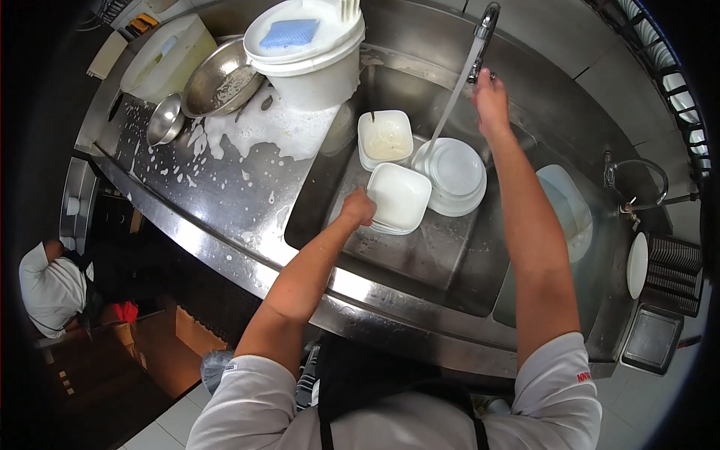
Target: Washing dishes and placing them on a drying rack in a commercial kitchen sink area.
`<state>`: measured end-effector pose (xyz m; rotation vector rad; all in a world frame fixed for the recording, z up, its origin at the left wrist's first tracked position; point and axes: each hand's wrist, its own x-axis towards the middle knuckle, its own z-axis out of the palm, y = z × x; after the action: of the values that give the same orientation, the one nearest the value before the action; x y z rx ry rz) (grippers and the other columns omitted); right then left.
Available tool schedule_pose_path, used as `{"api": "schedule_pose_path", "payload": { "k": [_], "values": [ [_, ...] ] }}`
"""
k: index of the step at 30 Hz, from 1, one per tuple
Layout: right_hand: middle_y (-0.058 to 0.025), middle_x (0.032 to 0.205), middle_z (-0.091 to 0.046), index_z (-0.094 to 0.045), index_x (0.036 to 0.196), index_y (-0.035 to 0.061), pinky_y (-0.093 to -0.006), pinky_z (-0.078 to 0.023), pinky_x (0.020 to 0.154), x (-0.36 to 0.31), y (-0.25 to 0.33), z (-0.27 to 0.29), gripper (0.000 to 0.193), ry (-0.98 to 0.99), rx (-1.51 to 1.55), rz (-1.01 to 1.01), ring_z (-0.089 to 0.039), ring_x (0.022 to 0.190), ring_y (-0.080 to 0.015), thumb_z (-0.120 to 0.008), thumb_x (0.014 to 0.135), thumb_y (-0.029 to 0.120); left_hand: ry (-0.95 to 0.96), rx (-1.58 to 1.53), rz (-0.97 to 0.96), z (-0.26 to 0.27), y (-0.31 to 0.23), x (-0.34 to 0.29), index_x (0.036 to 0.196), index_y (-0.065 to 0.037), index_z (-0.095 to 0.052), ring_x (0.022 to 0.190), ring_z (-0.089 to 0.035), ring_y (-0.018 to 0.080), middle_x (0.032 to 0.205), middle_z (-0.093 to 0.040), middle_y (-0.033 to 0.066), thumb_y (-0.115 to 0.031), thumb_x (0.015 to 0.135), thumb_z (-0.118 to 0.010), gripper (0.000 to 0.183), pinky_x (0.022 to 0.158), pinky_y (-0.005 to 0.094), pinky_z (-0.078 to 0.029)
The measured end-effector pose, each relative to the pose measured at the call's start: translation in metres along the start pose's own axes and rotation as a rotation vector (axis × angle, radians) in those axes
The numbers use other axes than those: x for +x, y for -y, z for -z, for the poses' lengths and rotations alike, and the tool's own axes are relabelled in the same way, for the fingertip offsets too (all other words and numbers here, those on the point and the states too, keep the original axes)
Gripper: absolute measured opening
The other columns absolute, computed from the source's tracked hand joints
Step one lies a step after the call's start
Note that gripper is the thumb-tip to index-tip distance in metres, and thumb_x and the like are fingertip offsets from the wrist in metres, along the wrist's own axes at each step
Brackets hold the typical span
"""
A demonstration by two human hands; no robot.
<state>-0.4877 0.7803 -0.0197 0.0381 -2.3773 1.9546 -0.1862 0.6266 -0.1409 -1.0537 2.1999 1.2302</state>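
Observation:
My left hand (360, 207) is closed on the near-left edge of a stack of square white bowls (401, 196) in the steel sink. Up at the back, my right hand (490, 103) has its fingers at the tap handle (474, 73), apparently gripping it. Water runs from the curved tap (488, 21) down onto a stack of round white dishes (459, 166), right of the square bowls. Behind them sits another square bowl stack (385, 136), the top one with whitish residue inside.
On the foamy left counter (210, 202) stand a white bucket (313, 79) with a blue sponge (290, 33), steel bowls (223, 79) and a plastic tub (169, 56). The right basin holds water and a translucent container (566, 202). Another person (54, 289) is at far left.

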Motion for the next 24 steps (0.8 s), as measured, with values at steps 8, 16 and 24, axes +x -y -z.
{"api": "schedule_pose_path", "payload": {
  "k": [8, 16, 24],
  "values": [
    [-0.0172, 0.101, -0.065, -0.052, 0.126, -0.0038, -0.0336, -0.059, 0.070, -0.165, -0.081, 0.019, 0.037, 0.361, 0.069, -0.450, -0.069, 0.079, -0.0237, -0.057, 0.090, -0.002, -0.380, 0.284, -0.450, -0.016, -0.018, -0.049, 0.140, -0.001, -0.046, 0.121, -0.055, 0.0437, 0.134, -0.054, 0.0252, -0.021, 0.087, -0.071, 0.062, 0.104, 0.0462, -0.045],
    [-0.0107, 0.087, -0.068, -0.062, 0.104, -0.0016, -0.0311, -0.056, 0.061, -0.197, -0.013, -0.050, 0.012, 0.535, -0.186, -0.458, -0.066, 0.066, -0.0207, -0.057, 0.098, 0.008, 0.197, 0.352, -0.508, 0.020, -0.021, -0.074, 0.142, -0.002, -0.048, 0.115, -0.061, 0.0414, 0.118, -0.065, 0.0273, -0.029, 0.092, -0.066, 0.060, 0.100, 0.0488, -0.048],
    [-0.0189, 0.117, -0.067, -0.059, 0.131, 0.0114, -0.0428, -0.049, 0.096, -0.117, 0.221, -0.223, 0.044, 0.668, -0.424, 0.978, -0.063, 0.110, -0.0336, -0.066, 0.088, 0.019, 0.235, 0.154, -0.592, 0.100, 0.009, -0.086, 0.141, 0.001, -0.047, 0.118, -0.059, 0.0435, 0.124, -0.063, 0.0274, -0.031, 0.092, -0.065, 0.061, 0.101, 0.0485, -0.048]
  ]
}}
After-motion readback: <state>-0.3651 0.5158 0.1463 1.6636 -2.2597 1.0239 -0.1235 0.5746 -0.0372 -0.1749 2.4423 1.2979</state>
